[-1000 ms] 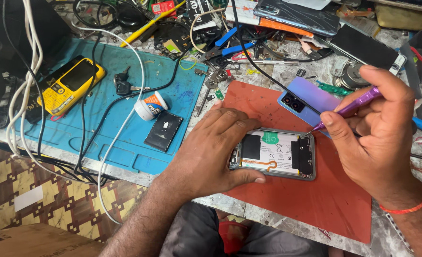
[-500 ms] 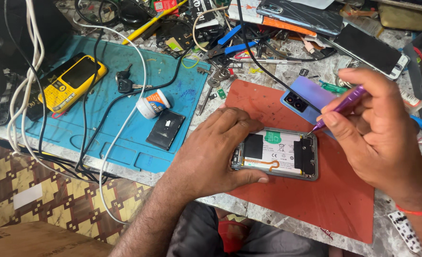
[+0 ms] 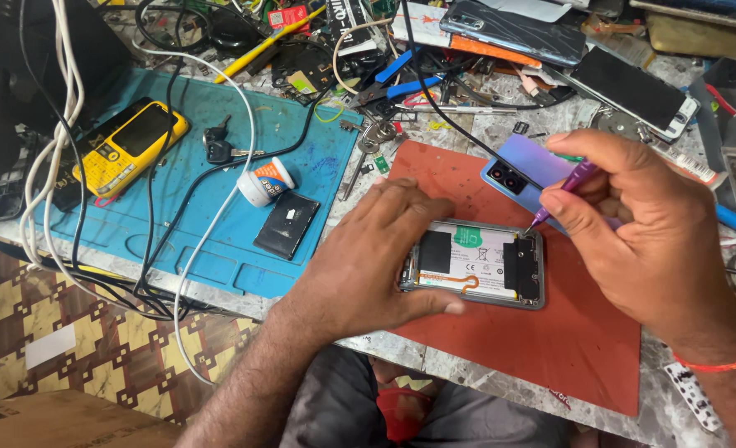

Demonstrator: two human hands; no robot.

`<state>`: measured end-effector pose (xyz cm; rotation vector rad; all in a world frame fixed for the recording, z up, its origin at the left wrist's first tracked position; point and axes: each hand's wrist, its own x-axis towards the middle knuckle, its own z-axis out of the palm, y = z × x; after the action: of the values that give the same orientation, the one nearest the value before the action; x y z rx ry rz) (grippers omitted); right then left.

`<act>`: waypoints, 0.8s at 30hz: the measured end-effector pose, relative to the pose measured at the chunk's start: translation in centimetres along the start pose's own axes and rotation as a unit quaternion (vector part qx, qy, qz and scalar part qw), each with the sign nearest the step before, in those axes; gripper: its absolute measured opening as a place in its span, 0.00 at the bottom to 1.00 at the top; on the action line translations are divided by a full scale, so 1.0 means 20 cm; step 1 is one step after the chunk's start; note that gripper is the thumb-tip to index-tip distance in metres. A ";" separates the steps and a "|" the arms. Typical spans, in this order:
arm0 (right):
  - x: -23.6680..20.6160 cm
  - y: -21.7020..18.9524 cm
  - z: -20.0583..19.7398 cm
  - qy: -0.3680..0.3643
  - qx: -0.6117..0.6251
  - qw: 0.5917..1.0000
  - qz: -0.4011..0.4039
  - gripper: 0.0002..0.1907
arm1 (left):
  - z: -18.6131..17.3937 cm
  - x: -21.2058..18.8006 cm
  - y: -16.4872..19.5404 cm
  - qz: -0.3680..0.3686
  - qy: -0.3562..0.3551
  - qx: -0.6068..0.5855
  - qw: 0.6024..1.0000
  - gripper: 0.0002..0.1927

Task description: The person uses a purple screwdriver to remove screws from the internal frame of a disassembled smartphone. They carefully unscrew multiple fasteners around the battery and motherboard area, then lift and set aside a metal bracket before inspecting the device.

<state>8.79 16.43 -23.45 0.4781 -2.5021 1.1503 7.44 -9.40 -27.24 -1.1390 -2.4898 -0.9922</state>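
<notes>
An opened phone (image 3: 476,265) lies back-up on a red mat (image 3: 550,348), its battery and black inner covers exposed. My left hand (image 3: 376,257) grips the phone's left end and holds it flat. My right hand (image 3: 641,224) pinches a purple screwdriver (image 3: 568,184); its tip rests at the phone's upper right corner. The phone's blue-violet back cover (image 3: 521,170) lies just behind, partly hidden by my right hand.
A blue mat (image 3: 218,249) on the left carries a yellow multimeter (image 3: 129,145), keys (image 3: 217,145), a small white tub (image 3: 266,181), a black part (image 3: 286,224) and white and black cables (image 3: 53,166). Phones (image 3: 633,87), cutters (image 3: 393,87) and tools crowd the back.
The view has shifted slightly. My right hand has lowered the screwdriver tip closer to the phone's upper right corner. My left hand stays on the phone.
</notes>
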 end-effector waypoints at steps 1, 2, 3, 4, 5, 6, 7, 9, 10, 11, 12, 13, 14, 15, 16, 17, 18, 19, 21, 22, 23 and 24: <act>0.00 0.00 0.00 0.000 0.009 1.000 0.004 0.19 | 0.00 0.01 0.00 0.019 0.007 0.011 1.000 0.38; 0.00 0.00 0.01 0.008 -0.004 1.000 -0.010 0.18 | 0.02 0.04 0.01 0.023 0.010 0.002 1.000 0.33; 0.00 0.00 0.01 0.015 -0.016 0.999 -0.024 0.17 | 0.05 0.08 0.02 0.026 0.011 -0.005 1.000 0.28; -0.01 0.01 0.02 0.022 -0.027 0.999 -0.039 0.16 | 0.08 0.12 0.03 0.028 0.014 -0.011 0.999 0.23; -0.01 0.01 0.02 0.023 -0.053 0.996 -0.064 0.17 | 0.11 0.18 0.02 0.033 0.006 -0.066 0.997 0.21; -0.01 0.02 0.01 0.024 -0.080 0.992 -0.090 0.17 | 0.14 0.25 0.01 0.039 -0.001 -0.122 0.992 0.20; -0.01 0.03 0.01 0.025 -0.107 0.987 -0.116 0.17 | 0.16 0.31 0.00 0.045 -0.007 -0.178 0.983 0.19; 0.00 0.04 0.01 0.035 -0.130 0.983 -0.129 0.18 | 0.20 0.43 -0.03 -0.060 -0.133 -0.259 0.955 0.14; 0.00 0.05 0.01 0.037 -0.134 0.982 -0.130 0.18 | 0.21 0.46 -0.04 -0.109 -0.198 -0.298 0.928 0.12; 0.00 0.05 0.00 0.039 -0.138 0.981 -0.132 0.18 | 0.22 0.47 -0.05 -0.057 -0.167 -0.305 0.936 0.11; 0.00 0.06 0.00 0.039 -0.133 0.982 -0.130 0.18 | 0.23 0.48 -0.06 -0.005 -0.137 -0.311 0.940 0.09; 0.00 0.06 0.01 0.038 -0.125 0.983 -0.128 0.18 | 0.23 0.48 -0.06 0.048 -0.107 -0.316 0.941 0.07; 0.00 0.06 0.01 0.037 -0.116 0.985 -0.125 0.19 | 0.23 0.47 -0.07 0.021 -0.113 -0.313 0.943 0.07; 0.00 0.06 0.02 0.035 -0.105 0.987 -0.121 0.19 | 0.23 0.45 -0.07 -0.004 -0.119 -0.309 0.944 0.06; 0.00 0.06 0.02 0.034 -0.093 0.988 -0.116 0.19 | 0.24 0.44 -0.07 -0.030 -0.126 -0.305 0.943 0.06; 0.00 0.05 0.03 0.036 -0.086 0.990 -0.104 0.19 | 0.25 0.43 -0.07 -0.017 -0.110 -0.296 0.949 0.05; 0.00 0.05 0.03 0.039 -0.078 0.992 -0.093 0.19 | 0.26 0.43 -0.08 -0.003 -0.093 -0.285 0.954 0.05; 0.00 0.04 0.03 0.041 -0.070 0.993 -0.083 0.19 | 0.27 0.43 -0.08 0.010 -0.076 -0.274 0.959 0.04; 0.00 0.03 0.03 0.050 -0.051 0.994 -0.086 0.18 | 0.29 0.43 -0.09 -0.024 -0.074 -0.274 0.959 0.05; 0.01 0.02 0.02 0.054 -0.042 0.994 -0.087 0.17 | 0.31 0.44 -0.09 -0.040 -0.075 -0.274 0.958 0.05; 0.01 0.01 0.02 0.058 -0.043 0.995 -0.074 0.17 | 0.32 0.44 -0.10 -0.011 -0.048 -0.275 0.960 0.05; 0.01 0.00 0.02 0.061 -0.045 0.995 -0.062 0.17 | 0.33 0.44 -0.10 0.018 -0.020 -0.276 0.961 0.06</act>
<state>8.55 16.12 -23.73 0.5145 -2.3726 0.9864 0.46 -0.77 -29.15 -1.3493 -2.2680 -1.7351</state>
